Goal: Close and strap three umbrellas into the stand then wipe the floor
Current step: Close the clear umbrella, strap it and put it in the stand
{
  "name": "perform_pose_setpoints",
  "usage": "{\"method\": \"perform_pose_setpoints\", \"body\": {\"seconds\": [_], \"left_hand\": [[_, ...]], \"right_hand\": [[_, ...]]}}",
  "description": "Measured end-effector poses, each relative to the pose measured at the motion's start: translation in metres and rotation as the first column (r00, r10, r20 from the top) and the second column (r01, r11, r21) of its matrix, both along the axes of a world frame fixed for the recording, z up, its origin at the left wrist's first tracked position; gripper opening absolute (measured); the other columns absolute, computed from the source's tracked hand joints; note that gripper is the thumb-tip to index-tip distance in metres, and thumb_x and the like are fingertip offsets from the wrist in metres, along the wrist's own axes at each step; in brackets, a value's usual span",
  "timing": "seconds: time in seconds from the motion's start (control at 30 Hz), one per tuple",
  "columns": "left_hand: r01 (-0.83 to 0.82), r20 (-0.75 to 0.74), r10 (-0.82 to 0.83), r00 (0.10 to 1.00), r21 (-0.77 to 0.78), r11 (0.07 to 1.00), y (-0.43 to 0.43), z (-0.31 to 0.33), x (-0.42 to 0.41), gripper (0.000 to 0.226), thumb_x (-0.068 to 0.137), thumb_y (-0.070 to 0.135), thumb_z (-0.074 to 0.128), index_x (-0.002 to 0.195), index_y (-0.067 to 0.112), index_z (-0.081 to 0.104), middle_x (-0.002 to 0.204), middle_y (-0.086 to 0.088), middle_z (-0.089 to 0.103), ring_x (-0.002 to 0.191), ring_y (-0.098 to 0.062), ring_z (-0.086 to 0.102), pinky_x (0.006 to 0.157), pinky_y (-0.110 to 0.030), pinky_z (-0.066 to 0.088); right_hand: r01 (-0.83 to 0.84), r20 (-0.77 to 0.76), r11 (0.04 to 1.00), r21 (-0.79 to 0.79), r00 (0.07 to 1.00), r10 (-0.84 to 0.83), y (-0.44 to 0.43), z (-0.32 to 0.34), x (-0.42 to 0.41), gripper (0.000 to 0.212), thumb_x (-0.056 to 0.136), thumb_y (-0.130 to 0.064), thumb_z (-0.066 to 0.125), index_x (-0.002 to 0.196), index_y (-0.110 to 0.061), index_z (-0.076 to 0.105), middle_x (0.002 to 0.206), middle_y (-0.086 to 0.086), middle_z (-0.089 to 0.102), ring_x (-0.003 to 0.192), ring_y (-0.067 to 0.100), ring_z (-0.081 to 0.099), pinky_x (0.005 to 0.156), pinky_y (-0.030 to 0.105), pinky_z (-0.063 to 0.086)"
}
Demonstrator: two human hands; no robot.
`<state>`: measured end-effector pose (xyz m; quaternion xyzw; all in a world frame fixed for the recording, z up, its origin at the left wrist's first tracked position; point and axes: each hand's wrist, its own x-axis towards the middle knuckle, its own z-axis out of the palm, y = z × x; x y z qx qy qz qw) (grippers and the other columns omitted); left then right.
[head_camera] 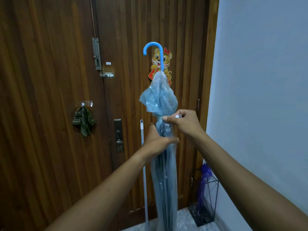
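Translucent blue umbrella [164,172] stood upright before the wooden door [50,80], hooked handle [154,47] uppermost. The left hand [156,140] curled round its folded canopy, and the right hand [185,122] pinched the strap's white tab [177,116] just above. Wire stand [215,197] — holding a purple umbrella [202,184] — occupied the right corner against the wall [258,80]; a white pole [144,172] leaned just left.

pale blue umbrella [164,164], purple umbrella [202,185]

The blue umbrella [164,180] and the white pole [145,189] run off the bottom edge, lower ends unseen.
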<state>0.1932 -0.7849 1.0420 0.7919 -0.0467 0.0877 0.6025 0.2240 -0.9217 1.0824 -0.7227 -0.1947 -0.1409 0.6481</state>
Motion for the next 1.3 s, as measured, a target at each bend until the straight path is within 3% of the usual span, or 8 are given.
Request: {"method": "perform_pose_setpoints", "body": {"seconds": [0.13,0.23,0.43,0.63,0.87,1.03,1.23,1.3], "left_hand": [[-0.214,0.076,0.215,0.974,-0.024,0.976,-0.01,-0.007,-0.005,0.046,0.078,0.014,0.073,0.113,0.021,0.044,0.099,0.001,0.06,0.082,-0.009,0.06,0.066,-0.029,0.052],[-0.22,0.065,0.225,0.972,-0.074,0.973,0.001,-0.003,-0.005,0.041,0.074,0.006,0.061,0.11,0.019,0.049,0.094,-0.003,0.058,0.077,-0.015,0.057,0.06,-0.032,0.046],[0.103,0.128,-0.058,0.99,-0.381,0.919,0.021,-0.001,-0.002,0.06,0.054,0.003,0.048,0.113,0.016,0.05,0.065,-0.008,0.045,0.043,-0.018,0.044,0.046,-0.029,0.041],[0.318,0.063,-0.34,0.938,-0.546,0.775,0.032,0.003,-0.006,0.041,0.052,0.003,0.044,0.093,0.007,0.046,0.059,-0.008,0.041,0.035,-0.016,0.04,0.045,-0.027,0.042],[0.312,0.137,-0.282,0.95,-0.326,0.892,0.044,0.005,-0.012,0.052,0.083,0.022,0.076,0.128,0.018,0.05,0.099,-0.01,0.061,0.062,-0.018,0.061,0.062,-0.035,0.056],[0.185,0.254,-0.097,0.962,-0.352,0.917,0.043,0.001,-0.012,0.041,0.082,0.021,0.08,0.119,0.013,0.064,0.1,-0.006,0.073,0.088,-0.022,0.071,0.078,-0.032,0.058],[0.023,0.33,0.125,0.936,-0.412,0.911,0.057,-0.008,-0.008,0.085,0.064,0.032,0.094,0.133,0.025,0.045,0.116,-0.011,0.071,0.103,-0.026,0.072,0.085,-0.041,0.06],[0.025,0.342,0.121,0.932,-0.394,0.919,0.06,-0.007,-0.008,0.071,0.068,0.034,0.091,0.126,0.022,0.052,0.113,-0.013,0.07,0.099,-0.029,0.072,0.084,-0.047,0.06]], "right_hand": [[-0.043,-0.008,0.993,-0.106,0.999,0.042,0.01,0.005,-0.003,0.027,0.079,-0.014,0.085,0.084,0.007,0.069,0.09,0.017,0.076,0.085,0.018,0.076,0.078,0.03,0.062],[-0.16,-0.056,0.984,-0.079,0.986,0.156,0.006,0.008,-0.006,0.02,0.089,-0.008,0.075,0.096,0.011,0.073,0.092,0.013,0.076,0.083,0.012,0.073,0.072,0.018,0.058],[-0.251,-0.184,0.956,0.154,0.943,0.278,0.005,0.006,-0.006,0.01,0.087,-0.008,0.075,0.094,-0.001,0.078,0.096,0.017,0.078,0.088,0.022,0.075,0.088,0.032,0.06],[-0.268,-0.322,0.915,0.301,0.875,0.362,0.009,0.012,-0.007,0.017,0.076,-0.005,0.08,0.092,-0.002,0.076,0.091,0.013,0.078,0.074,0.019,0.075,0.077,0.029,0.062],[-0.263,-0.377,0.92,0.291,0.852,0.363,0.016,0.012,-0.009,0.019,0.082,-0.01,0.079,0.1,-0.007,0.078,0.1,0.01,0.077,0.088,0.02,0.071,0.093,0.032,0.056],[-0.265,-0.361,0.934,0.239,0.869,0.339,0.024,0.014,-0.013,0.011,0.089,-0.013,0.073,0.099,-0.012,0.079,0.1,0.004,0.078,0.096,0.02,0.067,0.098,0.036,0.052],[-0.275,-0.338,0.94,0.202,0.881,0.331,0.031,0.019,-0.018,0.016,0.09,-0.012,0.072,0.104,-0.008,0.078,0.101,0.005,0.079,0.083,0.013,0.073,0.081,0.024,0.059],[-0.255,-0.355,0.944,0.211,0.879,0.317,0.035,0.02,-0.018,0.016,0.089,-0.011,0.074,0.104,-0.007,0.078,0.099,0.006,0.079,0.076,0.012,0.073,0.077,0.023,0.06]]}}
